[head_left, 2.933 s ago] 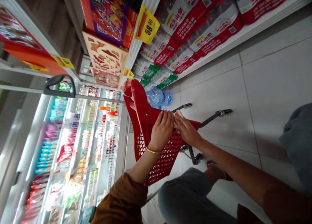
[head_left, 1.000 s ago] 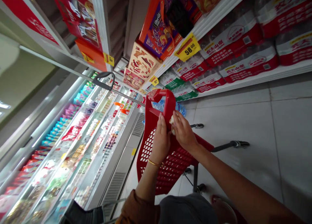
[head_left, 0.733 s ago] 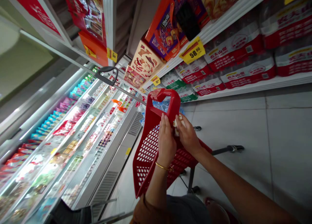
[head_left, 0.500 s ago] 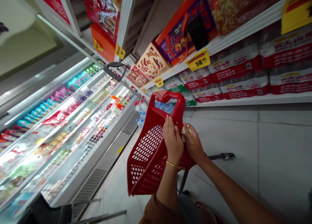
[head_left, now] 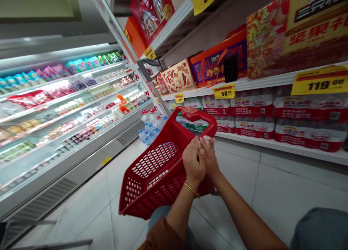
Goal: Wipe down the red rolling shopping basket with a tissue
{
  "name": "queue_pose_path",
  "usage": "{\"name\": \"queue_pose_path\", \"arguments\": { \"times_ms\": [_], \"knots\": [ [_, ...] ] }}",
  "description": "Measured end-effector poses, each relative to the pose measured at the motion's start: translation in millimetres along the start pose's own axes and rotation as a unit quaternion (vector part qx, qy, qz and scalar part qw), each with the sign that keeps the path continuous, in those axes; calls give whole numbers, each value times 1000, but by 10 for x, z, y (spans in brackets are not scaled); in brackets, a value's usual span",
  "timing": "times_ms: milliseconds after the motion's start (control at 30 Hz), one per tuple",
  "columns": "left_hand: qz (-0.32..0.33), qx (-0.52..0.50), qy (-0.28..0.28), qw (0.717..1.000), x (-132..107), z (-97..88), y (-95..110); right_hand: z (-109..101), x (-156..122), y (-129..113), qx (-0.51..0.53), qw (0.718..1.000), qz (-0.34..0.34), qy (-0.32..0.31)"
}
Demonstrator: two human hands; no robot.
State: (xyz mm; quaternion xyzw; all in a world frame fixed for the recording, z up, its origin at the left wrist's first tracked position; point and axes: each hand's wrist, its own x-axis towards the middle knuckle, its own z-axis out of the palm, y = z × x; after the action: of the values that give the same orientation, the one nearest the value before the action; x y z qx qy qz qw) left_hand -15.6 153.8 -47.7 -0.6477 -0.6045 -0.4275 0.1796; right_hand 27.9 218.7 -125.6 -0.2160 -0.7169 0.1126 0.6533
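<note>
A red plastic shopping basket [head_left: 152,174] with a perforated body and a red handle [head_left: 199,116] sits tilted in front of me. My left hand [head_left: 192,162], with a gold bangle on its wrist, rests on the basket's right rim, fingers together. My right hand [head_left: 210,156] is closed around a small crumpled white wad [head_left: 207,139] pressed against the rim just under the handle. Both hands touch each other there.
A lit refrigerated case [head_left: 59,108] full of packaged goods runs along the left. Shelves on the right hold gift boxes [head_left: 217,63], yellow price tags [head_left: 224,91] and shrink-wrapped water packs [head_left: 293,116]. Loose water bottles [head_left: 148,130] stand on the tiled floor [head_left: 272,192].
The view has swung upright, so the basket now lies lower and more level. My hands have stayed on its rim by the handle, the right one still rubbing there with the white wad.
</note>
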Motion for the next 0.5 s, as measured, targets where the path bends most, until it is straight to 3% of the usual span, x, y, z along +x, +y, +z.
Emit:
{"name": "queue_pose_path", "arguments": {
  "times_ms": [167,400,500],
  "knots": [
    [7,-27,23,999,-15,-5,25,-315,175,122,-125,984,-117,-57],
    [16,-13,64,998,-78,-7,32,-585,567,131,-134,977,-164,-32],
    [21,-12,61,998,-102,-24,13,-714,738,33,-141,970,-180,-83]
  ]
}}
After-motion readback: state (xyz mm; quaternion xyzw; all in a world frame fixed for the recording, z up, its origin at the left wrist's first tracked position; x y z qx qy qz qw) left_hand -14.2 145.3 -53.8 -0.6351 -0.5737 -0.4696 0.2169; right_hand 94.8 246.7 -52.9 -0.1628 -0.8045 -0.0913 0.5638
